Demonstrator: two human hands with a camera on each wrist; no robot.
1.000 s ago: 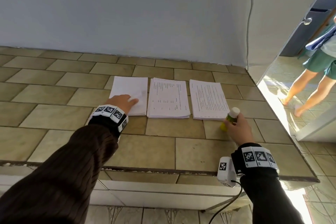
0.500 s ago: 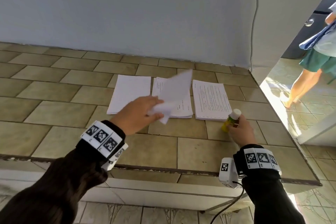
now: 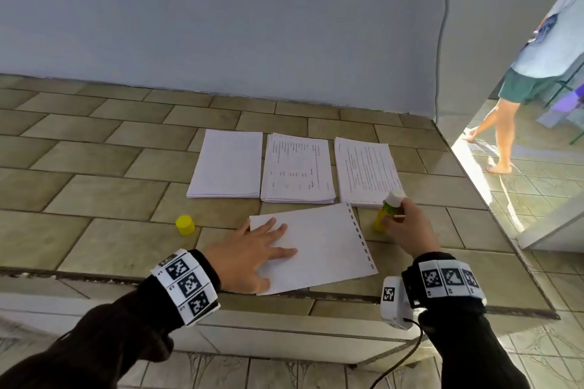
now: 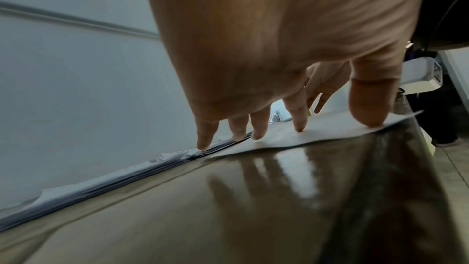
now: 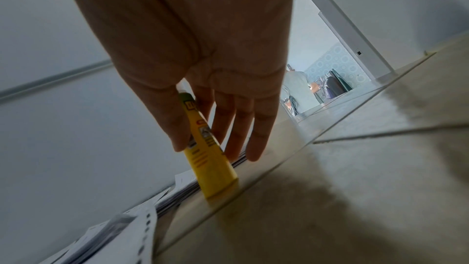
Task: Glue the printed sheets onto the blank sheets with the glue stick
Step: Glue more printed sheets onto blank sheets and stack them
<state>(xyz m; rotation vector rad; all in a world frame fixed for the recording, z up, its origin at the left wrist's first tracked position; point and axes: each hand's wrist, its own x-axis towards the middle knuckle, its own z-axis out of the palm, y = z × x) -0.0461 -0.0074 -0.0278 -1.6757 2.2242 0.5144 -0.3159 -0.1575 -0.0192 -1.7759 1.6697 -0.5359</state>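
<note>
**Blank sheet pinned, glue stick in grip**

Single white paper sheet with a punched right edge (image 3: 319, 246) lies flat on the tan tiled table (image 3: 104, 196), between the two hands. Yellow glue stick with exposed white tip (image 3: 388, 210) stands base-down on the table just beside the sheet's right corner, tilted a little. White blank stack (image 3: 226, 164) and two printed stacks (image 3: 297, 167) (image 3: 366, 172) sit beyond the hands; small yellow cap (image 3: 185, 225) is just beyond the left hand, off to its outer side.

Risks, as judgement: the sheet's near corner reaches the table edge, so a glue stroke could drag or crumple it if left pressure slips; the uncapped tip could smear the adjacent printed stack; the cap might roll.

Left hand (image 3: 249, 257): flat, fingers spread and straight, pressing the sheet's left part, forearm coming from the near-left. Right hand (image 3: 407, 230): thumb and fingers curled round the glue stick's upper body, wrist raised above the table.
</note>
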